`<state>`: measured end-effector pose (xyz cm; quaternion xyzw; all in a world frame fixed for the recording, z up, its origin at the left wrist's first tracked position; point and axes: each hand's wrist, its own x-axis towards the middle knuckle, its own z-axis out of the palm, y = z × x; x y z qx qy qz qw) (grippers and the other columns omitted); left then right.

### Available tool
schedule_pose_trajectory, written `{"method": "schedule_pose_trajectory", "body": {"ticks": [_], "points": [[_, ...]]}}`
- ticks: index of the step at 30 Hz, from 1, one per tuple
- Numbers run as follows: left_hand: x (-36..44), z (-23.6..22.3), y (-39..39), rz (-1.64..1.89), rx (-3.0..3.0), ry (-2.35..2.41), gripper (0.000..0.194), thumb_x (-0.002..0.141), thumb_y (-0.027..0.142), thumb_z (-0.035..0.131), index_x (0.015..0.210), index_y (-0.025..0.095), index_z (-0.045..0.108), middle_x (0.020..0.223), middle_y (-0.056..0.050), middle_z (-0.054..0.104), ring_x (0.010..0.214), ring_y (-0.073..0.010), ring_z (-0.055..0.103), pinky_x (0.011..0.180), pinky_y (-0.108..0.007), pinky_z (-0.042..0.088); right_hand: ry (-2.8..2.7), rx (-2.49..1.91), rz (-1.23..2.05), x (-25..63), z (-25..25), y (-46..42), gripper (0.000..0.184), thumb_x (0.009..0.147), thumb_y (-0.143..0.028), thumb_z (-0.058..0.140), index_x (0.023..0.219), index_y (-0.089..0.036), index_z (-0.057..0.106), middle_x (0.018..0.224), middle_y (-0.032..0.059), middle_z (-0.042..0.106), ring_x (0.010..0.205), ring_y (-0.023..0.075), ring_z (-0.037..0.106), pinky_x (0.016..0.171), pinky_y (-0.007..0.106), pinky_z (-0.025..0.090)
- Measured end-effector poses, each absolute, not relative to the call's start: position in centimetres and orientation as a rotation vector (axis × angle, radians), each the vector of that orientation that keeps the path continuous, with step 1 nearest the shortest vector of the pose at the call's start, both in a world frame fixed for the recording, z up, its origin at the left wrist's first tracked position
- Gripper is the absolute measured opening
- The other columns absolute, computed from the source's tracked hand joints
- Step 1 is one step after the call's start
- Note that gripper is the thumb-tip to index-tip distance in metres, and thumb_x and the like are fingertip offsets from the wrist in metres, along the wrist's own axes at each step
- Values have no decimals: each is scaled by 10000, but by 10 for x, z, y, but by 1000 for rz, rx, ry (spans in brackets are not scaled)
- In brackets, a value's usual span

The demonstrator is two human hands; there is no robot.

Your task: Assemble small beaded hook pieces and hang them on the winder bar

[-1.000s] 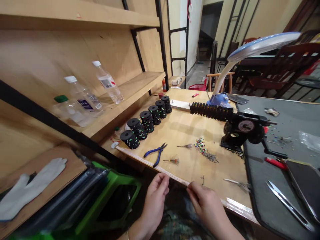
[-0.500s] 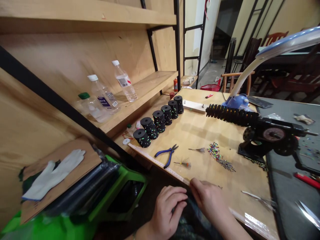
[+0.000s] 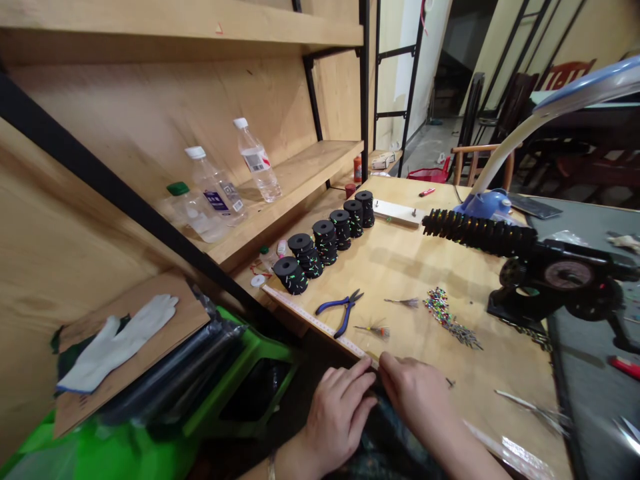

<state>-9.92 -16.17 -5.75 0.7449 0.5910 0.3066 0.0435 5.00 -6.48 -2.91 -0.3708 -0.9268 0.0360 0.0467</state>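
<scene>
My left hand is at the front edge of the table, its fingers bent and pressed together, with the fingertips beside my right hand. My right hand pinches at that same edge with thumb and forefinger. Whatever is between the fingers of either hand is too small or hidden to make out. Beyond them lie blue-handled pliers, a small orange-and-grey tuft on a thin stem and a grey tuft. Colourful beads lie heaped against a pile of small metal pieces.
Several black spools stand in a row along the left. A measuring strip follows the front edge. At right are a black cranked device and a blue lamp. Plastic bottles stand on the shelf; a white glove lies on cardboard.
The head view has turned slightly left, so everything sits a little further right. My left fingertips have moved up to the table edge, closer to my right hand, which keeps its pinch.
</scene>
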Motion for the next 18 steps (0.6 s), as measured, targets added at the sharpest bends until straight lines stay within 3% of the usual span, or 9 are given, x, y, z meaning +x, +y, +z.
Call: {"method": "schedule_pose_trajectory", "body": {"ticks": [12, 18], "points": [[-95, -60, -164, 680, 2272, 1903, 454, 900, 181, 489, 1351, 148, 447, 1350, -140, 569, 1122, -267, 609, 869, -412, 511, -2817, -1120, 149, 53, -32, -66, 142, 888, -152, 517, 789, -213, 599, 609, 34, 713, 538, 195, 675, 459, 272, 199], [-93, -49, -159, 549, 2306, 1947, 450, 917, 183, 467, 1364, 142, 450, 1319, -137, 594, 910, -246, 696, 775, -382, 524, -2711, -1124, 558, 81, -31, -63, 242, 951, -210, 411, 795, -212, 597, 672, 41, 706, 601, 185, 666, 528, 241, 336]]}}
